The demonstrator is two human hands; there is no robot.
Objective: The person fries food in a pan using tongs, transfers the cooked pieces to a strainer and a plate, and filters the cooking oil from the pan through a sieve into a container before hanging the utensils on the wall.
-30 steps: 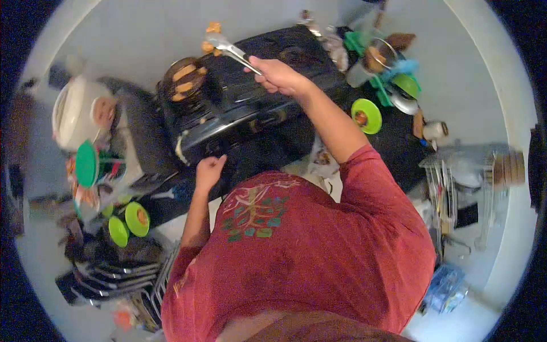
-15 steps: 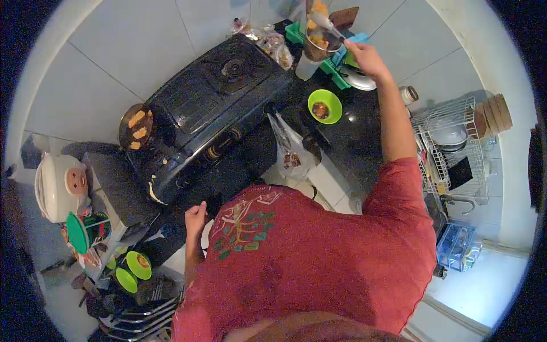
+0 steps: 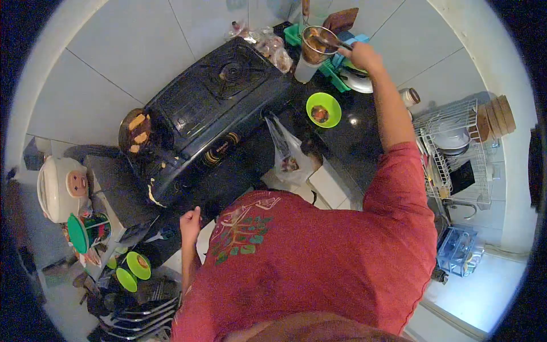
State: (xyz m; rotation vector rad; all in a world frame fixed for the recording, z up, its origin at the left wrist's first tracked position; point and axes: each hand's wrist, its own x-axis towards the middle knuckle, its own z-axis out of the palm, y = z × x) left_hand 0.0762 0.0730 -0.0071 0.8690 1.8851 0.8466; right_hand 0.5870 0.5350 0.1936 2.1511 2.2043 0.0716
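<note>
My right hand [image 3: 364, 57] grips the dark handle of a pair of tongs [image 3: 341, 44] at the back right. The tips of the tongs reach into a round wire strainer [image 3: 305, 41], among golden fried pieces [image 3: 315, 33]. The strainer rests over a pale, tall container [image 3: 305, 72]. My left hand [image 3: 191, 221] hangs in front of the stove with its fingers curled and nothing visible in them. On the stove's left, a frying pan [image 3: 149, 126] holds several fried pieces [image 3: 137, 122]. A lime-green bowl [image 3: 331, 101] with reddish-brown contents stands on the counter near the strainer.
The black stove [image 3: 194, 108] lies along the wall. A plastic bag [image 3: 288, 151] hangs at its front right corner. A dish rack [image 3: 450, 131] stands to the right, a white rice cooker [image 3: 56, 194] to the left. Two more green bowls [image 3: 126, 279] sit lower left.
My right hand has moved slightly down and left, and the tongs have lowered from above the strainer into it. The piece they carried has gone down too. My left hand has shifted slightly.
</note>
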